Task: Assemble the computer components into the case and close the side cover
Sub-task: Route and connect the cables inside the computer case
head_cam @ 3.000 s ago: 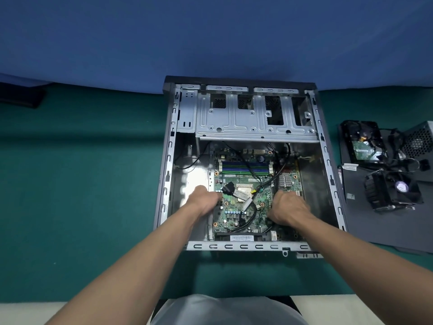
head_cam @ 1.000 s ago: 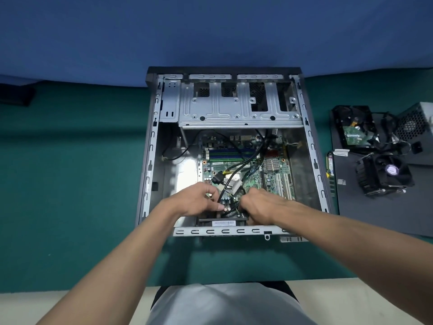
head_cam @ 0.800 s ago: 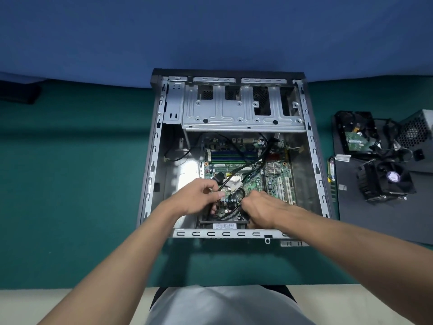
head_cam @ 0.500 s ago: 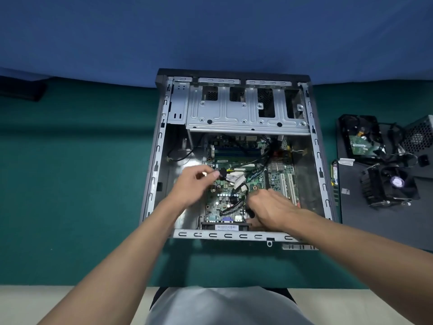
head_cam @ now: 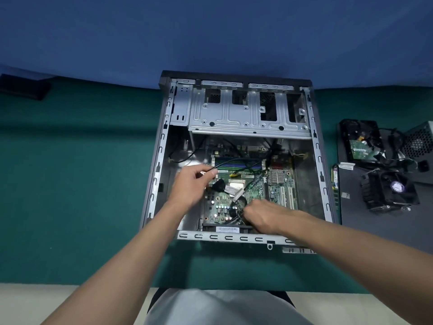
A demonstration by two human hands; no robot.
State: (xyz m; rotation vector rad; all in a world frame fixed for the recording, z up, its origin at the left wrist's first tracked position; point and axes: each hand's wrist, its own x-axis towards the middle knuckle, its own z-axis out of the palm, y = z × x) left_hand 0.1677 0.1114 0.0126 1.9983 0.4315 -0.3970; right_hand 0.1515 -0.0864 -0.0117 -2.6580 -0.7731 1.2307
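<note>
The open computer case (head_cam: 156, 174) lies flat on the green table, its green motherboard (head_cam: 278, 186) inside. My left hand (head_cam: 191, 184) is over the board's left side and pinches a thin black cable (head_cam: 234, 160) that runs up and right across the memory slots. My right hand (head_cam: 264, 215) is at the board's lower right, fingers curled around a coiled black cable bundle (head_cam: 236, 205). A black connector with white ribbon leads (head_cam: 221, 185) lies between my hands.
A metal drive cage (head_cam: 236, 113) spans the case's far end. To the right, on a dark side panel (head_cam: 375, 228), lie a hard drive (head_cam: 360, 144), a cooler fan (head_cam: 391, 191), a power supply (head_cam: 419, 141) and a memory stick (head_cam: 335, 177). A blue backdrop rises behind.
My left hand moved up and left from the board's lower edge, drawing the thin black cable with it. My right hand stayed low at the coiled cables.
</note>
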